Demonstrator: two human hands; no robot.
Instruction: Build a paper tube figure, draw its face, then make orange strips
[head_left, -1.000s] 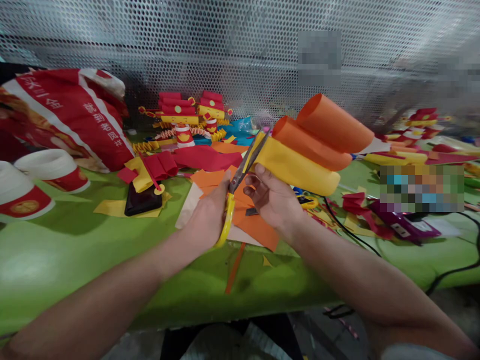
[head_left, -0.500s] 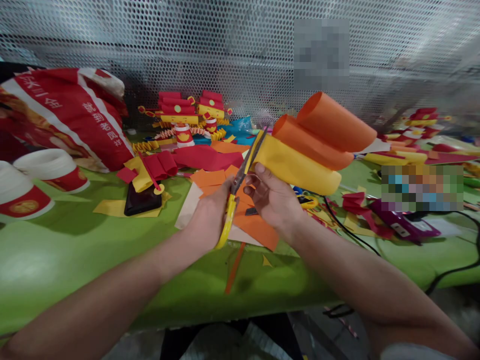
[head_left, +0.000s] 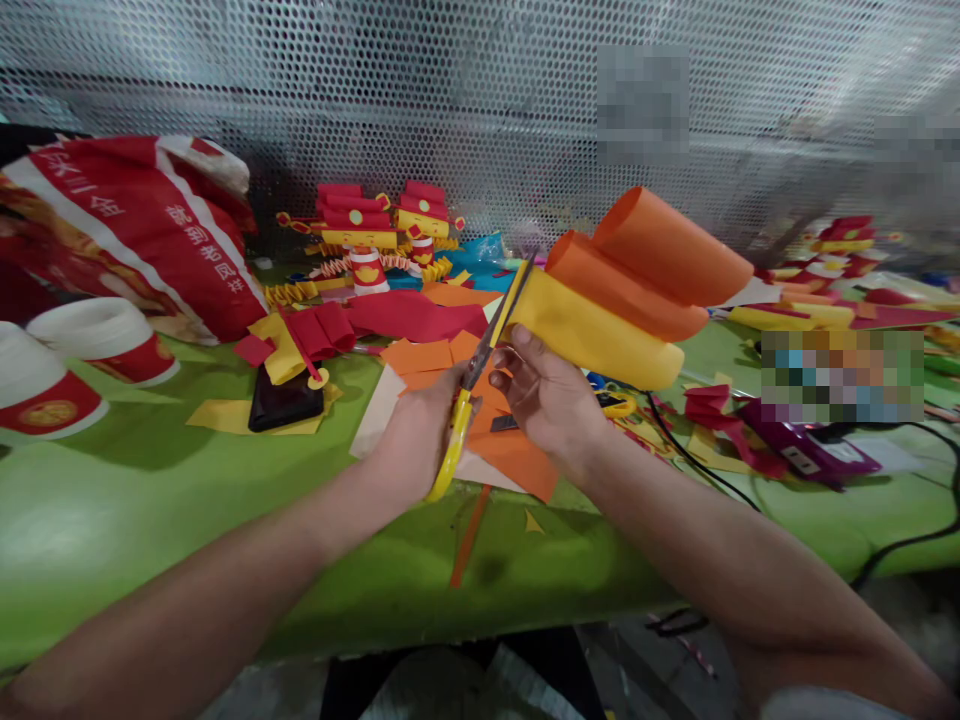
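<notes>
Yellow roll [head_left: 604, 338] up in front, off the green table [head_left: 187, 520], two orange rolls [head_left: 637, 297] lying along its far side, the three seemingly joined. Taking the yellow roll as landmark:

Left hand [head_left: 420, 435] closed round the yellow handles of the scissors [head_left: 471, 378] at the roll's left end, blades pointing up and away along that edge. A narrow yellow strip shows along the blades. Right hand [head_left: 561, 408] pinches the roll's near-left corner, thumb on top, other fingers curled below; their hold on the underside is hidden.

Judgement: looks like trimming along the open end. Best kept to short, slow bites, with the blades parallel to the rim so the strip stays even. Pinch just firm enough to steady the paper; a harder squeeze would likely crease the tube. Right fingers sit close to the blades, so better kept clear of their line. Turning the roll into the scissors should be cleaner than twisting the wrist. Loose curves may flex and drag the cut off line; the orange rolls want keeping out of the bite.

Below the roll: orange paper [head_left: 519, 466] on a pale sheet [head_left: 373, 420]
</notes>
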